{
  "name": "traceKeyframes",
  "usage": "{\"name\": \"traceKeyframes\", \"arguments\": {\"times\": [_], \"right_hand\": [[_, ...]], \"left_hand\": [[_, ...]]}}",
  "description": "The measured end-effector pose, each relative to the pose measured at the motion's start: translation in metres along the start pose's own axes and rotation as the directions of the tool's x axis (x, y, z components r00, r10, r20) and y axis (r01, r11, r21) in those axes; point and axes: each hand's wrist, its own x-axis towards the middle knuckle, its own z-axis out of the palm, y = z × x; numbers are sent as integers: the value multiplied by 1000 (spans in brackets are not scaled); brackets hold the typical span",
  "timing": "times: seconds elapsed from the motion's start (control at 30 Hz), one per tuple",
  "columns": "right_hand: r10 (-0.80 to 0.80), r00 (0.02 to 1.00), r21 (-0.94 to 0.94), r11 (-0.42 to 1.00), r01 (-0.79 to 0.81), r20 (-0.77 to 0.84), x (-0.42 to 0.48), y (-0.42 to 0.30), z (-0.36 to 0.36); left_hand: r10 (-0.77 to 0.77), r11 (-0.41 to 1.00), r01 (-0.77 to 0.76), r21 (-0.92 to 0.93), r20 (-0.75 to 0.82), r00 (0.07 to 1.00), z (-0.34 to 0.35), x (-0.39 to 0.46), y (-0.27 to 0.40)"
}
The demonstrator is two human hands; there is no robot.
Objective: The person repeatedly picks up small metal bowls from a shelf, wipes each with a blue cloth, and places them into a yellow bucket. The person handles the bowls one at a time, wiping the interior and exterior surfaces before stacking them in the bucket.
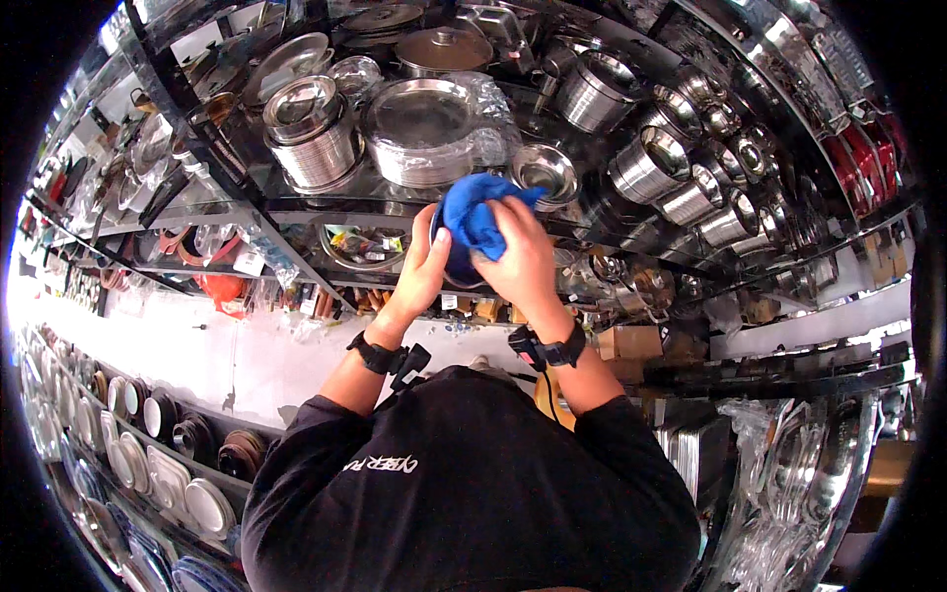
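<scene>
In front of the shelf I hold a round, shallow metal dish (pixel 456 265), tilted, its rim between the thumb and fingers of my left hand (pixel 420 270). A bright blue cloth (pixel 473 213) is bunched in my right hand (pixel 527 255) and lies against the dish, covering much of it. Just beyond my hands a stainless steel bowl (pixel 546 174) sits on the shelf. A stack of wide round metal plates (pixel 422 163), partly wrapped in clear plastic, stands beyond the cloth. Left of it rises a stack of metal basins (pixel 314 152).
The dark shelf edge (pixel 355 207) runs close under my hands. More steel pots (pixel 599 92) and stacked bowls (pixel 651 166) stand right. A lower shelf bears a tray of small packets (pixel 366 248). Plates line a rack (pixel 159 473) behind left; a cardboard box (pixel 629 342) stands low right.
</scene>
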Motion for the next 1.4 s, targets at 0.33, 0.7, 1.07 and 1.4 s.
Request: {"name": "traceKeyframes", "arguments": {"times": [0.33,0.7,1.07,1.4], "right_hand": [[-61,871,229,972,-59,487,-6,21,-4],[-214,852,426,905,-12,479,-4,23,-5],[-233,878,455,890,20,418,-17,43,-19],[347,938,-42,937,-347,-21,-32,162,-169]], "left_hand": [[15,953,-77,294,206,978,-18,20,16],[-77,997,75,20,244,967,-26,21,26],[-71,997,66,26,297,952,1,31,29],[-167,951,181,-249,78,983,32,45,8]]}}
